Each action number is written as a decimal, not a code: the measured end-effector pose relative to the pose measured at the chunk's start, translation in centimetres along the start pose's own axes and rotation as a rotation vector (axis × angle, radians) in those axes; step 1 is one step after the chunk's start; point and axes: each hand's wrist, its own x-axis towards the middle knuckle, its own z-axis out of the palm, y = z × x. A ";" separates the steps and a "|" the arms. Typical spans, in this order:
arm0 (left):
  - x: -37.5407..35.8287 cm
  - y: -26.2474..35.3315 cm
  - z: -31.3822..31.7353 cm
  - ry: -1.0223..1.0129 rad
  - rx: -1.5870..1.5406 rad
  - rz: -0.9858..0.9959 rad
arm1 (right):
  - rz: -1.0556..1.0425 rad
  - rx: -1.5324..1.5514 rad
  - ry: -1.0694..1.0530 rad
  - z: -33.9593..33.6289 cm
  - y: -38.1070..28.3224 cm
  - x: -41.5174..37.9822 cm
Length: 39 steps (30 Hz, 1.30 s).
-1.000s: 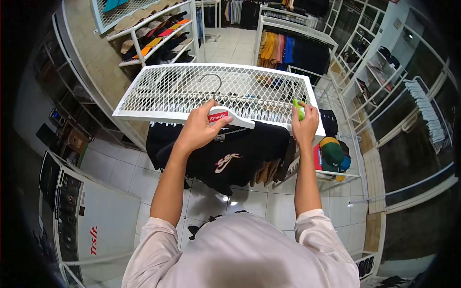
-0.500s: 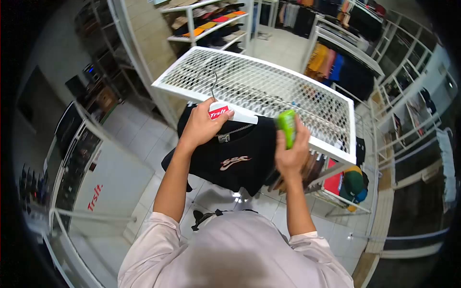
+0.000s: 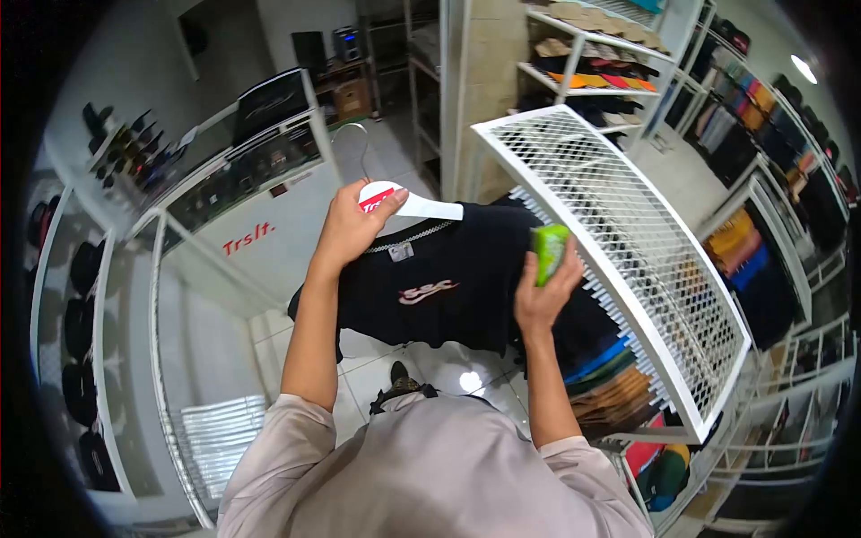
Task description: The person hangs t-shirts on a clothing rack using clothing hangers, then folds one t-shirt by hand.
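My left hand (image 3: pixel 348 226) grips a white hanger (image 3: pixel 414 204) with a red label and a metal hook (image 3: pixel 352 143), held up in front of me. A black T-shirt (image 3: pixel 444 287) with a small pale logo hangs from it. My right hand (image 3: pixel 543 291) holds a small green object (image 3: pixel 548 252) close against the shirt's right shoulder. Both hands are left of the white mesh rack top (image 3: pixel 628 233).
Folded and hanging clothes (image 3: pixel 614 386) sit under the mesh rack. A white counter with glass display and red lettering (image 3: pixel 247 240) stands to the left. Shelves of caps (image 3: pixel 592 63) rise behind. Caps hang on the left wall (image 3: pixel 85 269). Tiled floor lies below.
I have turned left, carrying the hanger and black shirt off the mesh rack toward the counter. My right hand with the green object has come down from the rack to the shirt.
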 end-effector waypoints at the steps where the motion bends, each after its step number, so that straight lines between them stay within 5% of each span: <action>1: -0.3 -0.1 -0.5 0.025 -0.011 -0.029 | -0.049 0.089 -0.065 1.4 -2.1 -0.1; 5: -1.1 -1.3 -2.3 0.064 0.003 -0.017 | -0.228 0.251 -0.213 6.3 -5.4 -0.4; 11: -1.8 -3.6 -6.7 0.220 0.019 -0.063 | 0.264 0.064 -0.117 10.6 0.5 0.0; 18: 0.7 -5.7 -5.8 0.124 -0.015 -0.027 | -0.195 0.300 -0.270 11.3 -9.1 -0.4; 21: 1.8 -5.7 -6.0 0.094 -0.019 -0.038 | -0.076 0.173 -0.115 14.2 -5.6 -0.7; 25: 3.4 -8.4 -7.5 0.108 -0.012 -0.048 | 0.396 -0.038 -0.147 14.6 -1.4 -1.0; 28: 4.2 -9.9 -7.5 0.090 -0.093 -0.036 | 0.193 0.027 -0.062 14.9 -5.0 -0.7; 32: 5.7 -11.3 -7.4 0.030 -0.094 0.061 | -0.071 0.136 -0.289 17.5 -11.3 -0.8; 35: 6.3 -12.1 -8.5 0.034 -0.062 0.028 | -0.030 0.038 -0.128 20.0 -8.6 -1.7; 39: 7.3 -14.9 -10.6 0.049 -0.061 0.030 | 0.421 -0.145 -0.161 20.2 -3.2 -3.8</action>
